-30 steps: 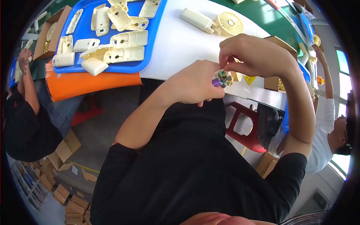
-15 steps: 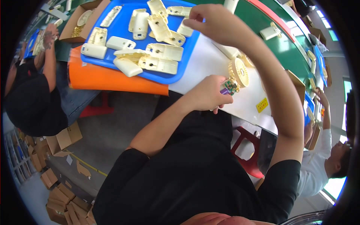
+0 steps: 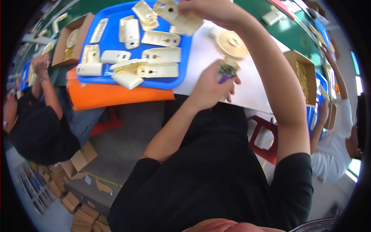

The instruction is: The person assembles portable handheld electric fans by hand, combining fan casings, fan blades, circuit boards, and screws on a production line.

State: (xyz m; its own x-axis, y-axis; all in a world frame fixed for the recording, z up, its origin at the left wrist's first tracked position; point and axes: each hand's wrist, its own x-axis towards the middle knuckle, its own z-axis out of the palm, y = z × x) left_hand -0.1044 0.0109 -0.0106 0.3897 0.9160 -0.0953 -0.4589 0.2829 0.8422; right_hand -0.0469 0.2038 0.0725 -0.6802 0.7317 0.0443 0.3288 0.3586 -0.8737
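Observation:
My left hand (image 3: 211, 87) is closed around the lower end of a small handheld fan without its handle casing. A green circuit board (image 3: 228, 70) and a purple part show between the fingers. The fan's round cream grille (image 3: 232, 43) points away from me, over the white work surface. Over the far right of the blue tray (image 3: 184, 73), my right hand (image 3: 208, 11) grips a cream plastic shell half (image 3: 176, 15), blurred and tilted above the others. Its fingertips are partly hidden. Several more cream shell halves (image 3: 161, 55) lie in the tray.
An orange sheet (image 3: 119, 96) hangs under the tray's near edge. Cardboard boxes with small brass-coloured parts stand left (image 3: 71, 42) and right (image 3: 301, 77). A red stool (image 3: 264, 141) is below the table. People work on both sides, one in a black cap (image 3: 40, 133).
My right hand has taken a shell half and lifted it off the pile. The left hand still holds the fan. The whole view has shifted a little.

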